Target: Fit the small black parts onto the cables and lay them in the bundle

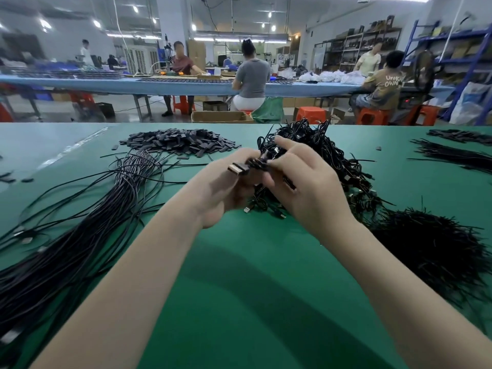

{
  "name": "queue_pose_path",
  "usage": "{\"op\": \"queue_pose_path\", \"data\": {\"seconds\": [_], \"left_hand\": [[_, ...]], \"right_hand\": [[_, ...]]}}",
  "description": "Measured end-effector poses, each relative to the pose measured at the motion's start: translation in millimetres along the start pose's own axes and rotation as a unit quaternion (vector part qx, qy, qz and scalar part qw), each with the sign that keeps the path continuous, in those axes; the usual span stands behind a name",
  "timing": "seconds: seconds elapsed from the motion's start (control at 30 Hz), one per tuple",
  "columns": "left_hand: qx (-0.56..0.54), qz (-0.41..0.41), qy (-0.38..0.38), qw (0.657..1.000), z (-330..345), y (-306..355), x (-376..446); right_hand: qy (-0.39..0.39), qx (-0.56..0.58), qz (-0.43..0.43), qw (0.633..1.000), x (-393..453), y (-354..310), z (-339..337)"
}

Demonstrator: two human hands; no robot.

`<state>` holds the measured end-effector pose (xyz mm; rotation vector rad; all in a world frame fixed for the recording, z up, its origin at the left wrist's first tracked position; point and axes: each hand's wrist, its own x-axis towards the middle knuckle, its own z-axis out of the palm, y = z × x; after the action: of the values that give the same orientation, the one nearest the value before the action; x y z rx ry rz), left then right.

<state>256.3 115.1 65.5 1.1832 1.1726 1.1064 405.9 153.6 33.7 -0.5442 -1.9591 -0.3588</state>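
Both hands meet above the middle of the green table [239, 275]. My left hand [226, 190] grips a cable end with a metal connector [238, 167] that sticks out to the left. My right hand [303, 182] pinches a small black part [262, 162] against that cable end, its forefinger raised. A heap of small black parts [178, 142] lies at the back centre-left. A long bundle of black cables [80, 227] runs along the left side. Behind my hands sits a tangled pile of black cables [327, 155] with connectors.
A dark heap of thin black strands [431, 246] lies to the right, and more strand bundles [452, 153] at the far right. A few loose black parts [16, 178] sit at the left edge. Beyond the table, people work at a long blue bench [186, 86].
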Motion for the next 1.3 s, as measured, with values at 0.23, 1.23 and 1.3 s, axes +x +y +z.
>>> {"op": "queue_pose_path", "data": {"seconds": [0.23, 1.23, 1.3], "left_hand": [[0.199, 0.213, 0.160, 0.943, -14.2, 9.9, -0.7], [0.397, 0.428, 0.154, 0.797, -23.5, 1.3, 4.8], [0.330, 0.397, 0.138, 0.845, -21.2, 1.4, 3.6]], "right_hand": [[-0.020, 0.195, 0.232, 0.953, 26.9, -5.8, 6.6], [-0.072, 0.315, 0.230, 0.918, 18.2, 12.5, -3.3], [-0.069, 0.297, 0.223, 0.926, 18.8, 11.7, -4.3]]}}
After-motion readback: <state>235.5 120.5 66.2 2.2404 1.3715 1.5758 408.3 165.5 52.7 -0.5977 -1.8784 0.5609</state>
